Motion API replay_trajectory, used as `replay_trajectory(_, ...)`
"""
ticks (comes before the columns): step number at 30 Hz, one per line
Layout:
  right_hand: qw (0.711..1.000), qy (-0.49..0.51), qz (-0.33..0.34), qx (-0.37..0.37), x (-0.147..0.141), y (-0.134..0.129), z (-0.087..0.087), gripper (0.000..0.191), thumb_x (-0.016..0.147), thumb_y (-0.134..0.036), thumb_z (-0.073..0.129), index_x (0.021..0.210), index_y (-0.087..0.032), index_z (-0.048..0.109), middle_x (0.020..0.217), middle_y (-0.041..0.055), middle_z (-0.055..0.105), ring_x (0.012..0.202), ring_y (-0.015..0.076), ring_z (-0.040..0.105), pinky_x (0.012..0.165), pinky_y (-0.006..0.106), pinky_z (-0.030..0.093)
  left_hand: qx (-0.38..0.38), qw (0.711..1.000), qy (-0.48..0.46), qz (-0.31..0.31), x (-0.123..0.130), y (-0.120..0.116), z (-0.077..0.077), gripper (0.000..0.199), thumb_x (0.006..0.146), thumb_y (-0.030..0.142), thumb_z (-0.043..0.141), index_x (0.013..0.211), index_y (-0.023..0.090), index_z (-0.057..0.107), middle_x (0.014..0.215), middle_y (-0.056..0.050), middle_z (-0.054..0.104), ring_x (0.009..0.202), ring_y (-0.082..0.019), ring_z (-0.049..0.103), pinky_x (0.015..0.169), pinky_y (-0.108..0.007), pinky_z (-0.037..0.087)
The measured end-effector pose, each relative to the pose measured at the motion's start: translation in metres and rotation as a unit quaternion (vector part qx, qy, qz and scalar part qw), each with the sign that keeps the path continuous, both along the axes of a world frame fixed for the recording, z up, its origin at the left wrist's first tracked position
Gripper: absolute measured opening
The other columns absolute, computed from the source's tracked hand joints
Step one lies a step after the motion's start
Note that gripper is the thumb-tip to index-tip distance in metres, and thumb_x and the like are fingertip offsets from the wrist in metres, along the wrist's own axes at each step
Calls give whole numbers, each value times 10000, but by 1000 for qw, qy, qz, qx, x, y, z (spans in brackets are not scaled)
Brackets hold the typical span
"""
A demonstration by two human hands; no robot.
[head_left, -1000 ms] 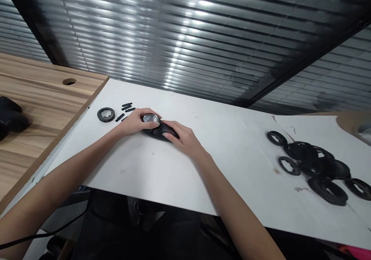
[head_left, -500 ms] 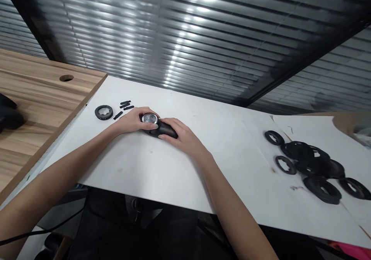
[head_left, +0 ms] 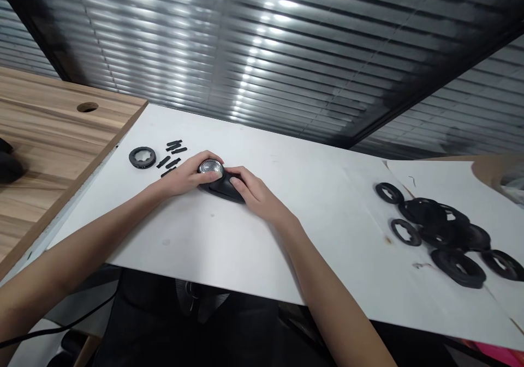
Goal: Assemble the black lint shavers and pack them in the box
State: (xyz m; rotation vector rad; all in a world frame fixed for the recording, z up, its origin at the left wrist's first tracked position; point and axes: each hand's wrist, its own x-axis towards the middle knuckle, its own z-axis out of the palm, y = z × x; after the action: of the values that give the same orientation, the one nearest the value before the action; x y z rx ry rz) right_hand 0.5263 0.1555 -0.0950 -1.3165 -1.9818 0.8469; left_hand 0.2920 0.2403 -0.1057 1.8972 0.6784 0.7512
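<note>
While left hand (head_left: 187, 174) and right hand (head_left: 256, 188) close together, grip pinching a black mesh-topped housing (head_left: 223, 188)

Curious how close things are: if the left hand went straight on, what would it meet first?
The round metal mesh disc: the left hand already seems to touch it.

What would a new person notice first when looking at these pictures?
The eye goes first to the middle of the white tabletop, where the left hand and right hand hold a black housing with a shiny round metal mesh. Next comes the heap of black rings at the right. Left of the hands lie a single black ring and small black strips.
</note>
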Motion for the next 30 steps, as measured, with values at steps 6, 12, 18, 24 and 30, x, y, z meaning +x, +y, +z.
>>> replay_trajectory(6,1000,-18,3,4,1,-1,-1,405,1129,-522,389,1355,-266,608,1379,96,696,1215,305,667,1062,512,517,-28,999,-19,18,3,-11,-2,495,941,599,638,1237,203,639,1178,-83,701,1032,-246,632,916,-364,505)
replay_trajectory(12,999,-38,4,-12,8,1,4,397,1077,-526,547,1392,-303,642,1341,56,730,1170,304,700,997,478,556,-61,998,-23,19,8,-10,2,452,994,627,591,1122,204,688,1114,-69,715,1050,-241,640,924,-356,502)
replay_trajectory(18,1000,-11,8,-29,12,3,7,385,1042,-482,626,1380,-318,709,1344,28,754,1199,305,716,1046,474,563,-44,999,-4,27,6,-7,3,476,995,648,585,1091,197,699,1116,-75,724,1066,-252,640,927,-358,505)
replay_trajectory(24,999,-28,28,11,5,3,4,397,1078,-502,546,1410,-316,660,1423,64,691,1289,339,641,1107,549,516,-9,999,16,49,7,-12,1,546,988,694,543,1228,219,665,1131,-66,709,1043,-244,630,922,-360,511)
replay_trajectory(30,996,-61,67,-7,1,-3,12,346,1124,-476,476,1350,-280,650,1260,70,727,1120,307,689,986,465,553,0,998,12,69,8,-20,0,679,958,828,473,1282,240,571,993,-59,634,903,-237,600,823,-377,494)
